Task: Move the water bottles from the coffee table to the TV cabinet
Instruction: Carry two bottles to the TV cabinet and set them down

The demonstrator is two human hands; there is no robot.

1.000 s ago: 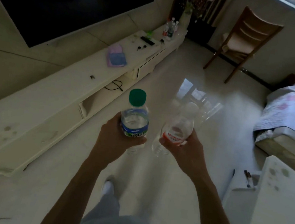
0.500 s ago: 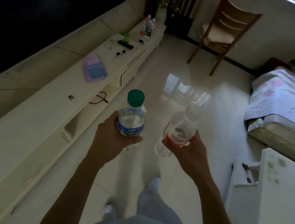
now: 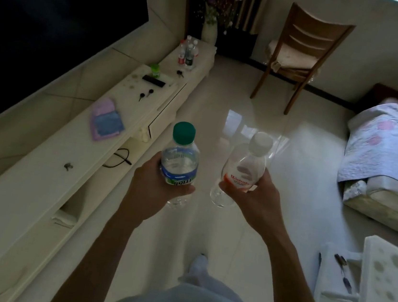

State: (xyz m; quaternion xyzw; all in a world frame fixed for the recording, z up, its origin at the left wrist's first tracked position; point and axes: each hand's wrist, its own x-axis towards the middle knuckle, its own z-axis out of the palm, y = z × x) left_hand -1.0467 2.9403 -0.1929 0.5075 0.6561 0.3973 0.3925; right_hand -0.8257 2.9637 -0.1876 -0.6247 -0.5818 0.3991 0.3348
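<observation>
My left hand [image 3: 149, 190] grips a clear water bottle with a green cap and blue-green label [image 3: 180, 159], held upright over the floor. My right hand [image 3: 253, 202] grips a clear bottle with a white cap and red label [image 3: 242, 171], tilted slightly right. The long white TV cabinet [image 3: 46, 182] runs along the left wall under the dark TV. Several water bottles [image 3: 188, 53] stand together at its far end. The corner of the white coffee table [image 3: 386, 294] shows at the lower right.
On the cabinet lie a pink-and-blue cloth [image 3: 106, 123], a black remote [image 3: 153, 80], keys and a green cup [image 3: 155, 69]. A wooden chair [image 3: 297, 55] stands ahead, a bed [image 3: 388, 154] to the right. A glossy tiled floor runs between.
I have walked forward along the cabinet with both bottles; the cloth, remote and far bottles appear closer. Both hands keep their grip.
</observation>
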